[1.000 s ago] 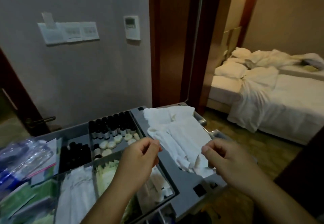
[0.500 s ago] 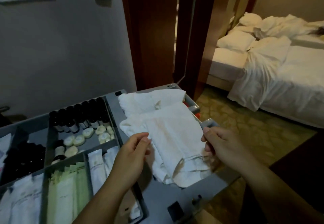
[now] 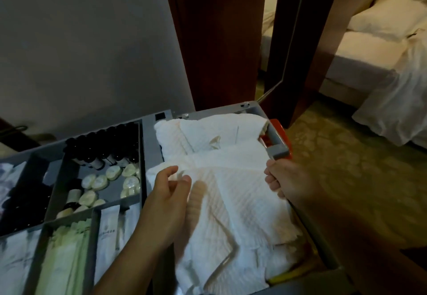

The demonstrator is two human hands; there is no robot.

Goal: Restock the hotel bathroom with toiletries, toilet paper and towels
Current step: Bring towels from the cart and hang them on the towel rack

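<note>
Both side edges look the best hold on the soft, floppy white ribbed cotton towel heaped in the grey plastic cart; the left hand pinches a fold, the right hand I cannot tell.

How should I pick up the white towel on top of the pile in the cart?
Take the top towel by its two side edges, one hand from the left, one from the right. It lies flat and floppy on the pile in the cart, so a pinch in the middle would probably bunch it; both side edges lie exposed on top.
</note>
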